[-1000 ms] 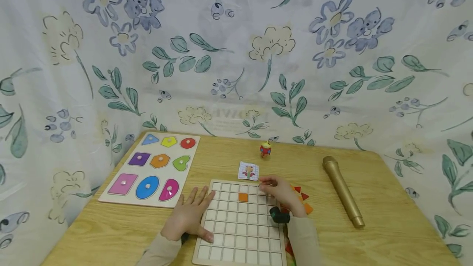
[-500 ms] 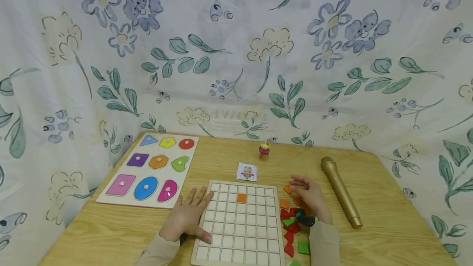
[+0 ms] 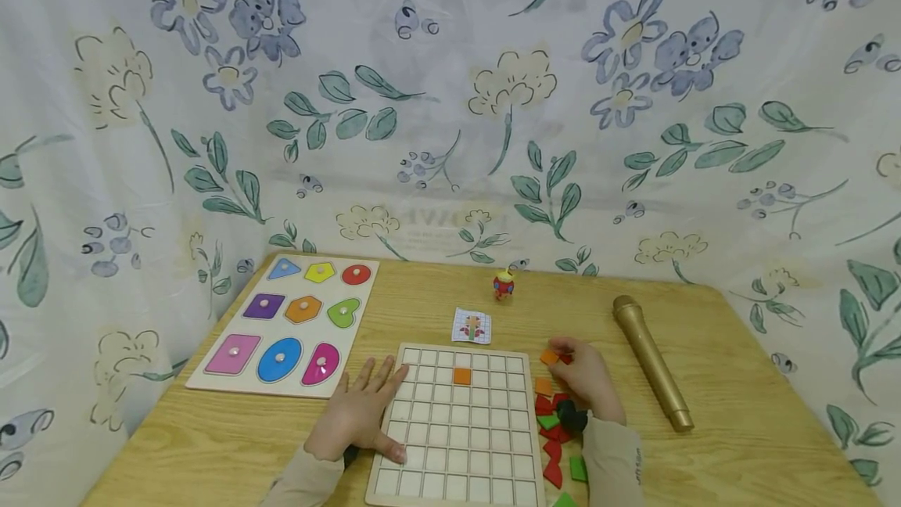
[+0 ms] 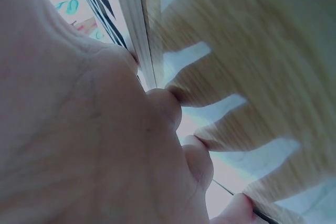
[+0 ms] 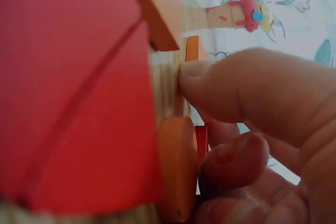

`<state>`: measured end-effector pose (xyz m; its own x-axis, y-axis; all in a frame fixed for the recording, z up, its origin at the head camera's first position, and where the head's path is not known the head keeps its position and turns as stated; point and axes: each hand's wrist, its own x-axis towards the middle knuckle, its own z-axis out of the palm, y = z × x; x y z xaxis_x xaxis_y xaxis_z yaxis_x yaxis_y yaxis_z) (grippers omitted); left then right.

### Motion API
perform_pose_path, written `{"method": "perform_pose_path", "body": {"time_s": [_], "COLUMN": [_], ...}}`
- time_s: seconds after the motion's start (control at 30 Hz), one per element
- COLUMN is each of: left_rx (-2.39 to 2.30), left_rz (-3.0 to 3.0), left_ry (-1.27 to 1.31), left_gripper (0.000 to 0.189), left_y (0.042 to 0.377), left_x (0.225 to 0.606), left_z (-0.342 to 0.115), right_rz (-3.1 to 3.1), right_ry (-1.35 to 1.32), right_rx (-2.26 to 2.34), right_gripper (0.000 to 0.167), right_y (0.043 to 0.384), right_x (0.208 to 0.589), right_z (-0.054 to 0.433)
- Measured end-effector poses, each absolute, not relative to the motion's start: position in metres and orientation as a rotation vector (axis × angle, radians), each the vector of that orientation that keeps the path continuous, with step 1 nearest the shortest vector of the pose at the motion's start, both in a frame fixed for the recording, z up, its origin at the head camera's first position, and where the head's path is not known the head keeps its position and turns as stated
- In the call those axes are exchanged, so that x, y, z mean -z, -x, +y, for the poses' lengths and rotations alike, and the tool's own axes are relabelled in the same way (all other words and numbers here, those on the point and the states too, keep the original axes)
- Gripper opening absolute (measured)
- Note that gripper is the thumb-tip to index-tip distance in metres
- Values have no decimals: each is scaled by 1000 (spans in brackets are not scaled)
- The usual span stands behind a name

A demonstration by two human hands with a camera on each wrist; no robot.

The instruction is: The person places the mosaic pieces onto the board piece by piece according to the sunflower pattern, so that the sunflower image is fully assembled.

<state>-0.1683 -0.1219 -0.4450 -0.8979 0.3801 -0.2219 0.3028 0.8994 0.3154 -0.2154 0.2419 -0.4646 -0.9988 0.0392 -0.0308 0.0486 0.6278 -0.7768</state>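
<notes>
Two hands work at a grid board (image 3: 457, 485) that lies on the bench (image 3: 746, 413). Left hand (image 3: 360, 413): palm down, fingers extended and spread, placed at the left edge of the board. Its thumb lies across the board's frame near the lower left corner; its fingertips point toward the upper left edge. It grasps no item.

Right hand (image 3: 590, 378): located beyond the board's right edge, near the upper right corner. Its thumb and index finger pinch an orange square tile (image 3: 548, 357); the remaining fingers are curled. The tile is therefore at the right hand's fingertips, outside the board and well apart from the left hand. A red piece (image 5: 201, 142) shows close to the curled fingers, and a rounded orange piece (image 5: 177, 166) lies just beside them.

One orange inlay (image 3: 461, 375) occupies the second row from the far edge, in the middle column, between the two hands. Loose red pieces (image 3: 552, 474) and green pieces (image 3: 579, 469) lie between the board and the right forearm.

A picture card (image 3: 472, 326) lies just beyond the board's far edge, with a toy figure (image 3: 503, 285) behind it. A gold microphone (image 3: 653, 363) lies to the right of the right hand; a shape puzzle (image 3: 285, 325) lies to the left of the board.
</notes>
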Motion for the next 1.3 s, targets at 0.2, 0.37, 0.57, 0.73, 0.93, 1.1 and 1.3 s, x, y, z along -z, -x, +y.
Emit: {"method": "perform_pose_path", "body": {"time_s": [0.2,0.37,0.57,0.73,0.93,1.1,1.3], "left_rx": [-386,-389,-389,-380,-386,-386,-363], "left_rz": [2789,2792,2791,2792,2795,2788,2800], "left_ry": [-501,-499,-492,-488,-492,-494,-493], "left_gripper": [127,127,126,126,126,126,125], "left_y": [168,168,167,166,166,167,167], "left_x": [444,444,445,444,444,446,446], "left_z": [-122,-122,-122,-122,-122,-122,-120], "right_rz": [2811,2832,2819,2715,2453,2385,2424], "right_ry": [-102,-94,-164,-181,-91,152,329], "right_rx": [1330,1329,1428,1535,1680,1628,1465], "right_gripper": [36,29,16,19,24,22,15], "right_y": [215,214,215,216,218,217,212], "right_x": [464,463,463,461,459,461,461], "right_z": [239,238,237,231,214,195,172]}}
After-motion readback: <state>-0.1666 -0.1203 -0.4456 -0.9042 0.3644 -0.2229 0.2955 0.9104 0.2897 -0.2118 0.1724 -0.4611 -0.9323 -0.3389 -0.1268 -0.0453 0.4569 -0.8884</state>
